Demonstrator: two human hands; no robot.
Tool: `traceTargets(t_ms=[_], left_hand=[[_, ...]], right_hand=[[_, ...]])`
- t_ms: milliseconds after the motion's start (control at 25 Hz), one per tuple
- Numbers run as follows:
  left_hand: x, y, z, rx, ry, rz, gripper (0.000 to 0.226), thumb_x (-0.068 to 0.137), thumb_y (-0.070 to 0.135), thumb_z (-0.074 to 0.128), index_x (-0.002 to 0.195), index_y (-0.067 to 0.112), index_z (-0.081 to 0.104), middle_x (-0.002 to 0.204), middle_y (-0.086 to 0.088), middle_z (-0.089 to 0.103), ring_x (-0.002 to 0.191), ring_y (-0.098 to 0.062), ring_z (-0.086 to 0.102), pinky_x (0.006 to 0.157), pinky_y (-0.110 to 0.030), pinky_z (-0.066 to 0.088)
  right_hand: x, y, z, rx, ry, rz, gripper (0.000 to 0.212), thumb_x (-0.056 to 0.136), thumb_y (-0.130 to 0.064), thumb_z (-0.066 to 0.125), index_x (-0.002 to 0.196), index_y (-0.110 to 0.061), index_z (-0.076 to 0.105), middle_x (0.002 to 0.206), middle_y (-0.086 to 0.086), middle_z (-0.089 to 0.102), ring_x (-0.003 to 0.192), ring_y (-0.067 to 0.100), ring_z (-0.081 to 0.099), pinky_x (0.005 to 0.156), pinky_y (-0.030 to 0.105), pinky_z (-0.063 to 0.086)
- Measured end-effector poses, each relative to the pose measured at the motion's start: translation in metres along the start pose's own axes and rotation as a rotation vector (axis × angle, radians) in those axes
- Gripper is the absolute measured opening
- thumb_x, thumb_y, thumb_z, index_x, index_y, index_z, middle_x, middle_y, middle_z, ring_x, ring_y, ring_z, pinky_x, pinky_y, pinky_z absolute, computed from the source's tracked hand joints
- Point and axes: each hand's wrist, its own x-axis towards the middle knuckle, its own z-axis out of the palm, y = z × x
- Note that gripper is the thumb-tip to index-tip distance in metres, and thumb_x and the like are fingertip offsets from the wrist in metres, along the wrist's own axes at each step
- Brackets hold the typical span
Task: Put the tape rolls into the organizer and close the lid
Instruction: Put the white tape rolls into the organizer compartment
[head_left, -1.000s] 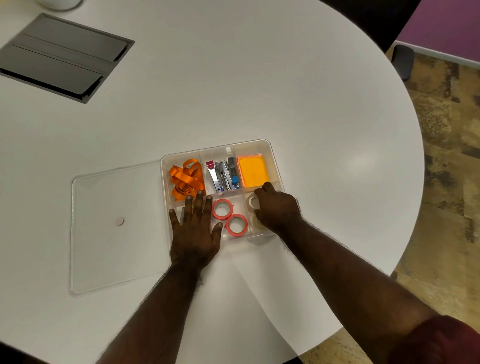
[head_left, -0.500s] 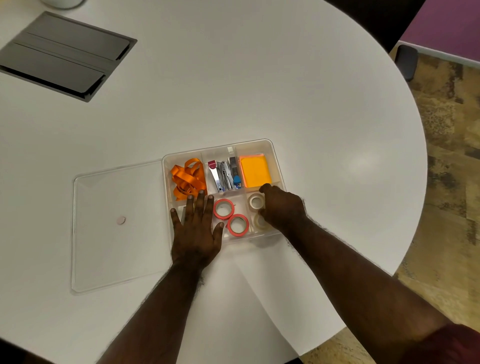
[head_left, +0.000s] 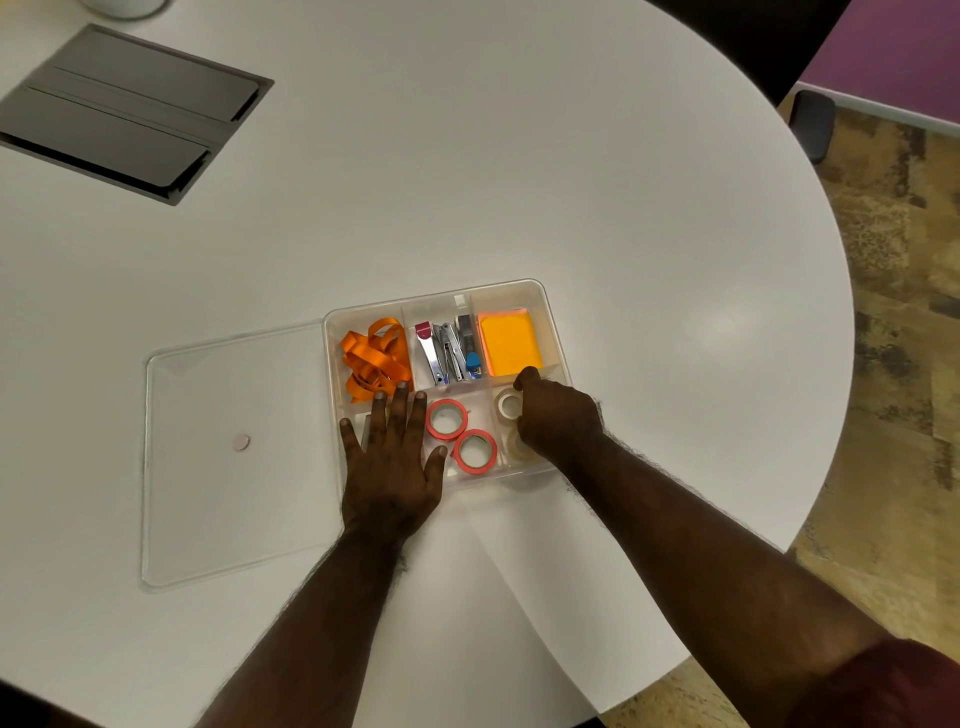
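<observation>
- Clear flat lid lies on the glossy white tabletop, touching the organizer's left side.
- Left hand, fingers spread, presses flat on the clear organizer.
- Two red-rimmed rolls sit in the front middle compartment.
- Right hand's grip is curled by pale rolls; clamped or not, I cannot tell.

The left hand is laid flat, palm down, with the fingers spread and extended away from the body and the thumb splayed out to the right. The left forearm is stretched straight forward from the lower edge of the view. The right hand is curled, knuckles up, with its fingers bent downward and mostly hidden beneath the back of the hand; whether anything is held in its grip cannot be told. The right forearm is angled in from the lower right, where a dark red sleeve is seen.
</observation>
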Motion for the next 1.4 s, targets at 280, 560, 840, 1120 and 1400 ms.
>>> traceTargets(t_ms=[280,560,840,1120,1400], left_hand=[[0.0,0.0,0.0,0.014,-0.005,0.0,0.073,0.094,0.058,0.021,0.156,0.022,0.012,0.165,-0.006,0.009,0.152,-0.03,0.005,0.118,-0.066,0.009],[0.0,0.0,0.0,0.02,-0.007,0.0,0.073,0.094,0.058,0.019,0.156,0.021,0.012,0.165,-0.007,0.009,0.152,-0.03,0.005,0.118,-0.066,0.009],[0.0,0.0,-0.002,0.015,-0.013,0.001,0.072,0.094,0.058,0.018,0.156,0.021,0.012,0.165,-0.007,0.008,0.152,-0.031,0.005,0.118,-0.067,0.01],[0.0,0.0,-0.003,0.031,-0.036,-0.013,0.074,0.092,0.06,0.01,0.156,0.022,0.006,0.166,-0.006,0.003,0.153,-0.029,0.0,0.119,-0.066,0.007],[0.0,0.0,-0.002,0.025,-0.03,-0.01,0.073,0.093,0.059,0.015,0.156,0.022,0.008,0.166,-0.006,0.004,0.152,-0.029,0.001,0.118,-0.066,0.009]], right_hand=[[-0.006,0.006,0.01,0.135,0.144,-0.014,0.044,0.088,-0.027,0.068,0.125,-0.016,0.048,0.104,0.007,0.072,0.086,0.028,0.07,0.076,0.037,0.057],[-0.003,0.004,0.007,0.323,0.1,0.108,0.039,0.086,-0.013,0.064,0.121,-0.015,0.048,0.107,0.009,0.071,0.091,0.03,0.068,0.078,0.039,0.056],[-0.003,0.014,-0.004,0.43,0.065,0.08,0.039,0.088,0.0,0.057,0.125,-0.011,0.053,0.119,0.014,0.068,0.106,0.031,0.065,0.089,0.042,0.056],[-0.006,0.037,-0.029,-0.055,0.064,-0.116,0.039,0.091,-0.014,0.06,0.128,-0.026,0.058,0.127,0.001,0.066,0.113,0.023,0.062,0.091,0.035,0.05],[-0.013,0.022,-0.018,-0.434,-0.031,-0.169,0.033,0.094,-0.015,0.052,0.126,-0.019,0.056,0.118,0.005,0.066,0.105,0.03,0.065,0.084,0.036,0.052]])
